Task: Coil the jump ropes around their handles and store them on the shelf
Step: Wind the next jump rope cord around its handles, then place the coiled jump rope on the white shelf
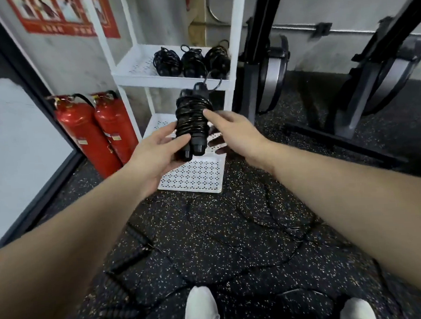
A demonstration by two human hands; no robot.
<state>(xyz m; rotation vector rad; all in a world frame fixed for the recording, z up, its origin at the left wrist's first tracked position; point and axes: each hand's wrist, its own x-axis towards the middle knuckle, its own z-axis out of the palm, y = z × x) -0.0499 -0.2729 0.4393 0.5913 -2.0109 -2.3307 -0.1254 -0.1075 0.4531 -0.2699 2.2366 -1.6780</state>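
Two red extinguishers (97, 131) beside wall; poster (55, 16) above.

Both forearms are bare from the bottom corners of the view up to the wrists, with no sleeve, cuff, watch, band or glove showing on either one. The left hand (158, 151) and the right hand (237, 130) are bare as well, and no ring shows on the visible fingers; the nails are short and plain. At the bottom edge two white shoes appear, the left shoe (201, 308) with a smooth rounded toe and a soft, slightly creased upper, the right shoe (356, 310) cut off by the frame. A bit of dark clothing shows just beside the left shoe.
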